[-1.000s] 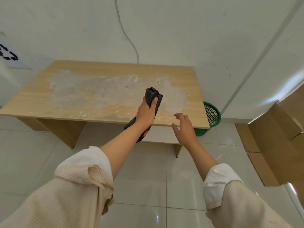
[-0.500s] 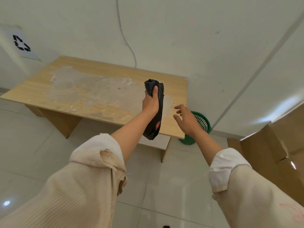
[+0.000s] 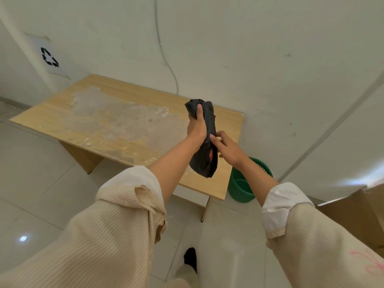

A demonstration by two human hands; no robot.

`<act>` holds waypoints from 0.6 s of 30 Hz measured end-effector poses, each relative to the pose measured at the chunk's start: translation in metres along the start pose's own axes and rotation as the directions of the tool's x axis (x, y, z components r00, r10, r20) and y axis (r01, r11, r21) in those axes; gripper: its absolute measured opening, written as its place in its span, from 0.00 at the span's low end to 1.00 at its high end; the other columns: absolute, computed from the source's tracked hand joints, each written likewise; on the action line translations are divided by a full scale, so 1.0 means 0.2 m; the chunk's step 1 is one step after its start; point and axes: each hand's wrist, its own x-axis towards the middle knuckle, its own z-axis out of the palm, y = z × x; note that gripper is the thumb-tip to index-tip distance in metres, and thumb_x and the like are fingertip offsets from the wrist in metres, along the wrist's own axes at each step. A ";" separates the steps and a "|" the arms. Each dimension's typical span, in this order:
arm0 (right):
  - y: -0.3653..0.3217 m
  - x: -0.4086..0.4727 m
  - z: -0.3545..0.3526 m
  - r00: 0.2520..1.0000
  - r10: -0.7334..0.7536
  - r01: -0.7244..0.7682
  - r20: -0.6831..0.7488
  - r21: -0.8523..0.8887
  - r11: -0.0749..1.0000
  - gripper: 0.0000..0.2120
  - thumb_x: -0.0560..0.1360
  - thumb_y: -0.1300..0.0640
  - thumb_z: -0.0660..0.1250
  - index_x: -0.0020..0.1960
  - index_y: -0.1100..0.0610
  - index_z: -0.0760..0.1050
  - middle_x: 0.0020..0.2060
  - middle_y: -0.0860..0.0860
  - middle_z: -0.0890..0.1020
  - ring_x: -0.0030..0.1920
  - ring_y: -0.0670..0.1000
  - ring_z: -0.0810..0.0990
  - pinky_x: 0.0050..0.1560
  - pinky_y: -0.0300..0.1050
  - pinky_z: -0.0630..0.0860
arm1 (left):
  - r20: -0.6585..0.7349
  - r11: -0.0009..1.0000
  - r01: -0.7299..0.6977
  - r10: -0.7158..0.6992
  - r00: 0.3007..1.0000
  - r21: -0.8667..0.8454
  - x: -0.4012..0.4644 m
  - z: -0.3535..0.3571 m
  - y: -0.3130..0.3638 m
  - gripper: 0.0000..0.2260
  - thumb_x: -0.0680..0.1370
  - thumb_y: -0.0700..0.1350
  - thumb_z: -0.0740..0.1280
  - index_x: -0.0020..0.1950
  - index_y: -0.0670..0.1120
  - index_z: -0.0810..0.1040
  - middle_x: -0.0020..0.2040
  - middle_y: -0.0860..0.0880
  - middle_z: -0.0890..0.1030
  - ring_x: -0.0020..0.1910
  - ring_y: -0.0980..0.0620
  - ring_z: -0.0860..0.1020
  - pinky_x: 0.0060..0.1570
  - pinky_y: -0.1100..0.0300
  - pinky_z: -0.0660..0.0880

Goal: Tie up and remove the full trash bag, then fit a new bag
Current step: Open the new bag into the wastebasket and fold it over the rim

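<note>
A black roll of trash bags with a small red mark is held upright in the air over the right end of the wooden table. My left hand is shut around the roll's upper part, thumb pressed near its top. My right hand touches the roll's right side at mid-height with its fingertips; whether it grips the roll I cannot tell. A green mesh trash basket stands on the floor by the table's right end, partly hidden by my right forearm. It shows no bag inside.
The table top has a large worn, whitish patch. A cable runs down the white wall behind it. A recycling sign hangs on the wall at left. Brown cardboard stands at the right edge. The floor is pale tile.
My right hand has moved left and come to touch the roll. The view has shifted right and closer, so the table sits further left and the basket shows more.
</note>
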 end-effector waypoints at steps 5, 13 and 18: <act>0.10 0.30 -0.14 0.997 0.028 -0.026 -0.065 0.031 0.999 0.20 0.75 0.37 0.60 0.43 0.54 0.65 0.46 0.55 0.79 0.51 0.64 0.78 0.57 0.65 0.74 | 0.078 0.995 0.095 -0.096 0.992 0.007 0.27 0.15 0.02 0.44 0.67 0.76 0.45 0.77 0.54 0.53 0.71 0.42 0.69 0.68 0.40 0.70 0.68 0.42 0.65; 0.28 0.71 -0.46 0.939 0.175 -0.127 -0.296 0.175 0.976 0.09 0.80 0.54 0.58 0.42 0.55 0.65 0.39 0.56 0.73 0.41 0.52 0.71 0.43 0.48 0.65 | 0.267 0.971 0.050 -0.113 0.957 0.232 0.62 0.28 0.07 0.40 0.71 0.59 0.72 0.75 0.44 0.57 0.69 0.46 0.70 0.66 0.45 0.71 0.58 0.53 0.72; 0.42 0.84 -0.62 0.903 0.283 -0.205 -0.323 0.256 0.945 0.10 0.80 0.55 0.59 0.41 0.54 0.64 0.42 0.57 0.74 0.43 0.53 0.71 0.44 0.48 0.66 | 0.307 0.952 -0.015 -0.084 0.948 0.307 0.78 0.39 0.05 0.32 0.71 0.50 0.74 0.72 0.47 0.66 0.68 0.47 0.73 0.64 0.46 0.73 0.62 0.52 0.72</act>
